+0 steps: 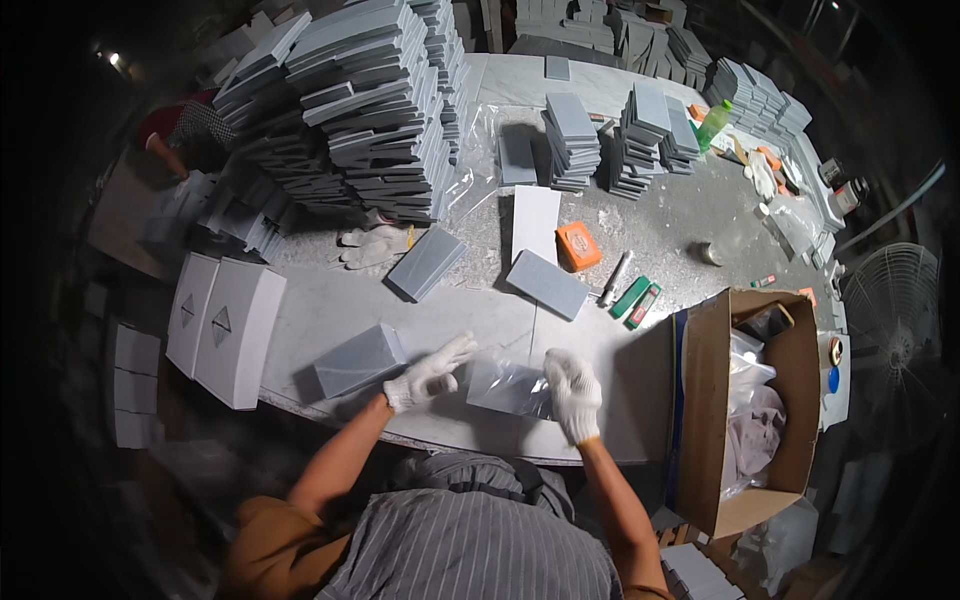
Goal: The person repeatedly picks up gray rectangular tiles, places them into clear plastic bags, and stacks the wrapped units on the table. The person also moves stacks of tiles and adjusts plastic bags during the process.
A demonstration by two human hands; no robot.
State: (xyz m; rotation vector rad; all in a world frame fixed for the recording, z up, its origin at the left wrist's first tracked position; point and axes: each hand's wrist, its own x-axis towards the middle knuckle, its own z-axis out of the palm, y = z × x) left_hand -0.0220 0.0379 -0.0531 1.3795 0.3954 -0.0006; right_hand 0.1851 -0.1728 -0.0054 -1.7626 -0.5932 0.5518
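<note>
Both my hands wear white knit gloves over the near part of the table. In front of me lies a grey rectangular tile in clear plastic film (505, 387), its surface shiny and creased. My right hand (574, 396) is closed on the right end of this film, fingers curled. To the left of the wrapped tile, my left hand (430, 376) has its fingers stretched out and holds nothing. Its wrist side is close to a grey block of stacked tiles (358, 362); I cannot tell whether they touch.
Tall tile stacks (385, 110) rise at the back left. White boxes (238, 335) stand left, an open cardboard box (700, 420) with plastic bags right. Beyond my hands lie a loose tile (548, 284), an orange box (578, 246) and green-and-white small boxes (630, 297). Another person's hand (178, 166) shows far left.
</note>
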